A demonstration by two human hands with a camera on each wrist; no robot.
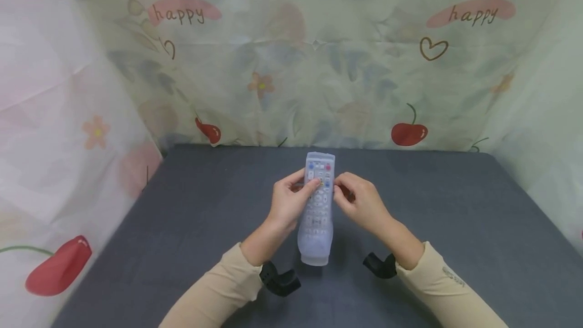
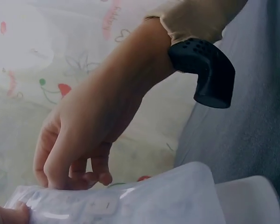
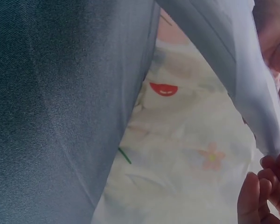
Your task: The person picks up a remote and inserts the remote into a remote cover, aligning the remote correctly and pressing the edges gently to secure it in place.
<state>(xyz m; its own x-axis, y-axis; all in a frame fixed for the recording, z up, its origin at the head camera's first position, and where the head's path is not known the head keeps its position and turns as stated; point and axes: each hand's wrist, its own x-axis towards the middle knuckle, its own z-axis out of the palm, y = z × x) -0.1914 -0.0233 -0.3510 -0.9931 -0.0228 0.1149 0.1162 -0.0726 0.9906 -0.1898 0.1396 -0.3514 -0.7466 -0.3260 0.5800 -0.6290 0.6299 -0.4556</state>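
Note:
A white remote control (image 1: 317,206) with many buttons is inside a translucent, bluish cover (image 1: 315,242), held tilted above the table. My left hand (image 1: 289,201) grips it from the left side, thumb lying across the buttons and the other fingers partly hidden behind. At the right edge of the upper half, my right hand (image 1: 362,199) pinches the cover with thumb and curled fingers. In the left wrist view, a smooth pale end (image 2: 252,198) sticks out past the cover's wider part. The right wrist view shows the remote's pale side (image 3: 252,88) running down toward fingertips.
A dark grey cloth-covered table (image 1: 205,206) lies beneath. Patterned curtains (image 1: 314,65) with cherries, hearts and flowers hang behind it and along both sides. A black wrist mount (image 1: 280,280) sits on the left sleeve, another black mount (image 1: 381,265) on the right.

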